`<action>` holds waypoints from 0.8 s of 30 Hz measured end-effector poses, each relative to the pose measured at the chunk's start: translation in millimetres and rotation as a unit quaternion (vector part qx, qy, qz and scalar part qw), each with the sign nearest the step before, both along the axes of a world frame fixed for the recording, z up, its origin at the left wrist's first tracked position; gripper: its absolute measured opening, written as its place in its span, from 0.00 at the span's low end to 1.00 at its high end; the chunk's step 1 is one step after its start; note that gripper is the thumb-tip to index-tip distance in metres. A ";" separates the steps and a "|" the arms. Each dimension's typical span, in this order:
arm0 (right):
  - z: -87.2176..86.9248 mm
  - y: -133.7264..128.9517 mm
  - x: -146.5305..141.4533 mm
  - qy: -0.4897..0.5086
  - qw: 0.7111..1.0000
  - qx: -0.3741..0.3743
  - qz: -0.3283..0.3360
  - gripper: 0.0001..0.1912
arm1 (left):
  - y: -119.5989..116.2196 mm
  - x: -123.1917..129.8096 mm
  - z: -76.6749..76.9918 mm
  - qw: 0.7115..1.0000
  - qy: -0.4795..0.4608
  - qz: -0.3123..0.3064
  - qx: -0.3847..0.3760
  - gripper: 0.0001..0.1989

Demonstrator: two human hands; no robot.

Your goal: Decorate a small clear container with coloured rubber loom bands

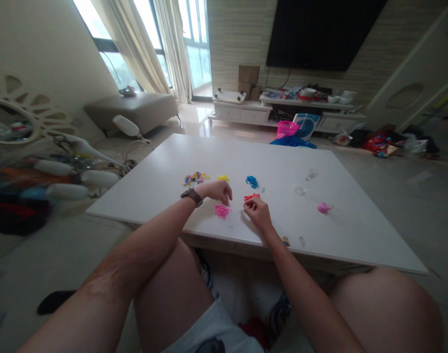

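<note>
On the white table (283, 169) lie small piles of thin, short coloured pieces whose kind is too small to make out. My left hand (219, 191), with a watch (192, 196) on its wrist, hovers just behind the pink pile (221, 212), fingertips down and drawn together. My right hand (259, 212) is beside the red pile (252, 196) and partly covers it; its thumb and fingers are pinched. Whatever either hand holds is too small to see. Beyond them sit a blue pile (252, 182), a yellow pile (223, 178) and a mixed-colour pile (195, 178).
Right of my hands are a pink object (324, 208), a clear ring-shaped item (300, 190) and a clear small container (312, 174). A small yellow-and-blue figure (286, 240) lies by the near edge. A lamp with white shades (126, 126) stands left of the table.
</note>
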State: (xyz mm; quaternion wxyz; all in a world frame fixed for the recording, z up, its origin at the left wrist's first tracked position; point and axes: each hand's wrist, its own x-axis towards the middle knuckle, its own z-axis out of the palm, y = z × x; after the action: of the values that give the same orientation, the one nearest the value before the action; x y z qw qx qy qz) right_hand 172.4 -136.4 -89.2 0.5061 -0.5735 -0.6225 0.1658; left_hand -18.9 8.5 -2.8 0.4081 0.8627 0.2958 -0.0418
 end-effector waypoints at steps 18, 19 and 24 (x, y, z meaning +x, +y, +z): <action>6.8 12.7 -2.9 -0.168 0.982 0.023 -0.082 0.06 | 42.2 -48.8 16.3 0.931 -0.143 0.333 0.046 0.10; 11.4 20.2 -4.8 -0.194 0.977 0.009 -0.087 0.06 | 47.3 -55.5 14.7 0.917 -0.149 0.368 0.046 0.10; 34.0 78.5 -19.6 -0.278 0.954 -0.074 -0.087 0.07 | 62.6 -75.6 -0.4 0.870 -0.133 0.471 0.054 0.11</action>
State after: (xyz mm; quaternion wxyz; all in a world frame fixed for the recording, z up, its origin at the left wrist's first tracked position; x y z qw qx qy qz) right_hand 152.7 -57.9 -55.1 0.2820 -0.6848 -0.6720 0.0006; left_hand -94.5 71.1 -3.2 0.3679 0.6389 0.6118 0.2866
